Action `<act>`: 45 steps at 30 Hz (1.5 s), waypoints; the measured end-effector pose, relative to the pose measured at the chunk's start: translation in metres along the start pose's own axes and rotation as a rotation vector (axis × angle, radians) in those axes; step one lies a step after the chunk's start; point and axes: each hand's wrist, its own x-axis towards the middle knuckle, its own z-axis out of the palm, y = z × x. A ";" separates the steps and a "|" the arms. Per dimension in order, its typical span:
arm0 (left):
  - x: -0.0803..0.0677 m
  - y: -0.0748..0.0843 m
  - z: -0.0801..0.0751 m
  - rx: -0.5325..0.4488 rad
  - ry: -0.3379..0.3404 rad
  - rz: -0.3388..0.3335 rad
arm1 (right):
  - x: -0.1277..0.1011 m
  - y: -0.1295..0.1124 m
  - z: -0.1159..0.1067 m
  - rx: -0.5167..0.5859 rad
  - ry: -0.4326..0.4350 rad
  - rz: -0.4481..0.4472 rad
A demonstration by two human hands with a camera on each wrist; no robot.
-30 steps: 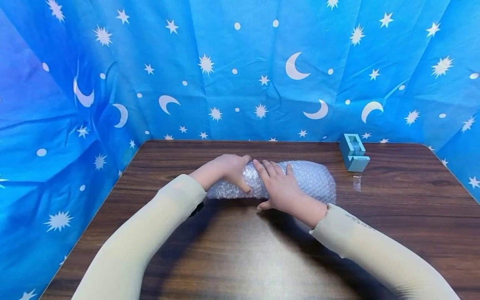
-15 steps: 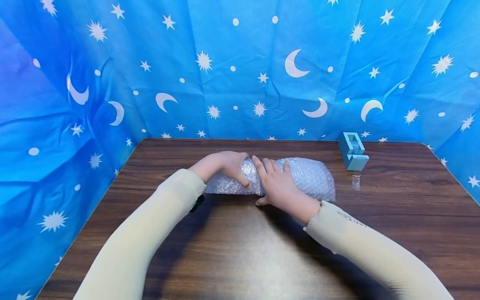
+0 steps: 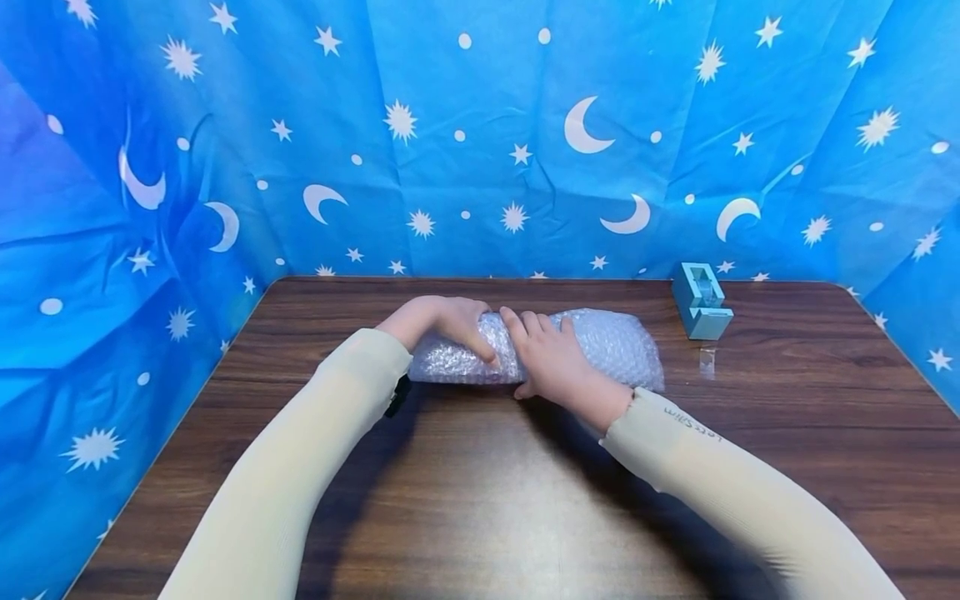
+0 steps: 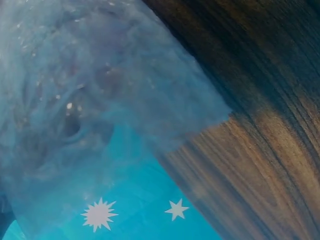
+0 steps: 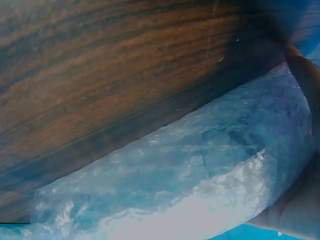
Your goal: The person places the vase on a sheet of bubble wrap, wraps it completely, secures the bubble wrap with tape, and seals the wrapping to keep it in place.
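Observation:
A roll of clear bubble wrap [image 3: 600, 346] lies crosswise on the dark wooden table [image 3: 480, 492], a little behind its middle. My left hand [image 3: 442, 323] grips the roll's left end, fingers curled over the top and thumb on the front. My right hand [image 3: 551, 360] lies over the roll's middle, fingers bent across the top and thumb at the near side. The left wrist view shows blurred bubble wrap [image 4: 85, 100] close up above the table [image 4: 260, 165]. In the right wrist view the roll [image 5: 190, 175] fills the lower part, with a fingertip [image 5: 305, 75] at the right edge.
A light blue tape dispenser [image 3: 701, 301] stands at the back right of the table. A short strip of clear tape [image 3: 706, 360] lies just in front of it. Blue star-and-moon cloth [image 3: 480, 133] walls in the table at the back and both sides.
Both hands and the roll have shifted slightly away from me toward the back of the table. The grip on the roll looks the same.

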 end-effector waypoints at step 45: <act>-0.014 0.007 0.013 0.091 0.244 0.087 | 0.025 0.013 -0.001 0.083 -0.078 0.037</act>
